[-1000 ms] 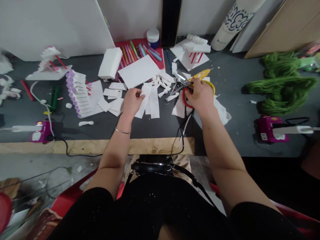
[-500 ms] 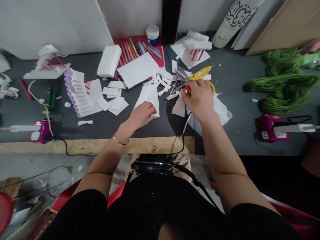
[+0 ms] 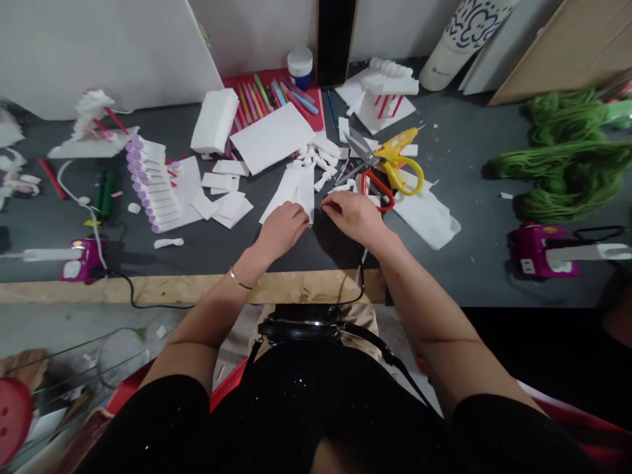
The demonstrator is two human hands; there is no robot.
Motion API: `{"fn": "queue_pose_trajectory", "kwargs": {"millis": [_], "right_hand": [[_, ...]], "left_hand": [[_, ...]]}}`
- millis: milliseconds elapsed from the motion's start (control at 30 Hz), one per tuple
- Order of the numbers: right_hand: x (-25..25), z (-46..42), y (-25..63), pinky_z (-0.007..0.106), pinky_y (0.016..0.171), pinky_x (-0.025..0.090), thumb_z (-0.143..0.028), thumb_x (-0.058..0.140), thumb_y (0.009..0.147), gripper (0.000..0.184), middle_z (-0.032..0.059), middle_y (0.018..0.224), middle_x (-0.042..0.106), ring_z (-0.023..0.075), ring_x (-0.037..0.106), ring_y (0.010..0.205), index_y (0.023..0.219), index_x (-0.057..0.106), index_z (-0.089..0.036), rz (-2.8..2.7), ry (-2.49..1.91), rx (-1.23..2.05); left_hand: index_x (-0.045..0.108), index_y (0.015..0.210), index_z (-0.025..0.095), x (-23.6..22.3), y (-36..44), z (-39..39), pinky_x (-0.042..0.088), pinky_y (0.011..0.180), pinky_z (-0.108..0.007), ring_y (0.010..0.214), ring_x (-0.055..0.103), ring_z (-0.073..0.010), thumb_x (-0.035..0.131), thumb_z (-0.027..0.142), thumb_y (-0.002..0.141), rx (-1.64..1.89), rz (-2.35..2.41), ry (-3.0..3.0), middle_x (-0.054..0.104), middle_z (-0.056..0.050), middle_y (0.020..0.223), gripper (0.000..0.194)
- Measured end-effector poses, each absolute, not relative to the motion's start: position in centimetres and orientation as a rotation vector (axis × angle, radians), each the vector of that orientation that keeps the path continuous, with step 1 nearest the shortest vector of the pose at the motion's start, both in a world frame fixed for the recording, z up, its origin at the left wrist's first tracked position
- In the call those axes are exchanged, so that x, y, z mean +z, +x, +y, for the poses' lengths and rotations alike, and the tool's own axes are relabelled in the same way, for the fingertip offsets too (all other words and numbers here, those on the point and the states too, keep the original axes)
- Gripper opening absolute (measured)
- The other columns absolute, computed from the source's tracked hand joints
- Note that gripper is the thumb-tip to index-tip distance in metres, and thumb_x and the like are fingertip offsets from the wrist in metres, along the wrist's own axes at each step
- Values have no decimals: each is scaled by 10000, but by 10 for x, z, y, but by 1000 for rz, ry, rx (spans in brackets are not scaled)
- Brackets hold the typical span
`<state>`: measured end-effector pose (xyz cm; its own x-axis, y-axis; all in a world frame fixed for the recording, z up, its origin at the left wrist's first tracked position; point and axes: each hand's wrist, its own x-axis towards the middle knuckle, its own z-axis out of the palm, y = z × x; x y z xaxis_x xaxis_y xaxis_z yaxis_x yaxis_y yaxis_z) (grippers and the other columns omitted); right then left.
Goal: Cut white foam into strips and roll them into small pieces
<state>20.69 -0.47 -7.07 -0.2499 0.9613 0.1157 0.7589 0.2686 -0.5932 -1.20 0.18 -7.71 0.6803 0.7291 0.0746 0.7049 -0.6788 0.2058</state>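
Note:
My left hand [image 3: 285, 229] rests at the lower end of a white sheet piece [image 3: 289, 189], fingers closed together on its edge. A narrow slit shows along the middle of that piece. Just to the right, my right hand [image 3: 356, 216] hovers with thumb and fingers pinched; whatever is between them is hidden. Beyond the right hand lie red-handled scissors [image 3: 381, 201] and yellow-handled scissors [image 3: 409, 179], blades pointing left. Small white knobby pieces [image 3: 311, 157] are heaped past the sheet. White offcuts [image 3: 429, 214] lie under and beside the scissors.
On the left stand a stair model [image 3: 160, 187] with purple discs and a purple glue gun stand [image 3: 81, 260]. Markers [image 3: 261, 102], a white block [image 3: 214, 120] and a small model [image 3: 388, 89] line the back. Green yarn [image 3: 557, 158] and another purple stand [image 3: 540, 252] are right.
My right hand has left the scissors and come left and nearer, close to my left hand. The red handles now show. My left hand's fingers have drawn together at the sheet's edge.

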Motion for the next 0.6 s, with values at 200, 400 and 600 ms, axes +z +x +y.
{"fn": "queue_pose_trajectory", "kwargs": {"millis": [200,400,600], "right_hand": [[-74,0,212,335,606,535,-348,595,961,140,57,856,772,203,693,650,990,669,-233,-1614,-1552,934],[-83,7,202,254,341,364,-533,710,891,392,-26,753,660,139,564,445,1145,542,-286,-1224,-1439,1424],[-90,13,206,290,423,446,-304,799,731,591,-59,717,606,135,507,478,1263,541,-285,-1079,-1414,1306]], "left_hand": [[777,987,281,-69,-22,-10,470,776,-391,858,574,-240,419,371,1079,524,1283,2607,670,-84,889,381],[783,940,311,-64,-29,-26,532,811,-368,830,633,-202,459,441,1077,625,1149,2621,683,-51,822,375],[751,1035,278,-73,-35,-36,582,953,-392,1119,687,-230,489,462,1070,652,1015,2532,740,-105,1145,322]]}}
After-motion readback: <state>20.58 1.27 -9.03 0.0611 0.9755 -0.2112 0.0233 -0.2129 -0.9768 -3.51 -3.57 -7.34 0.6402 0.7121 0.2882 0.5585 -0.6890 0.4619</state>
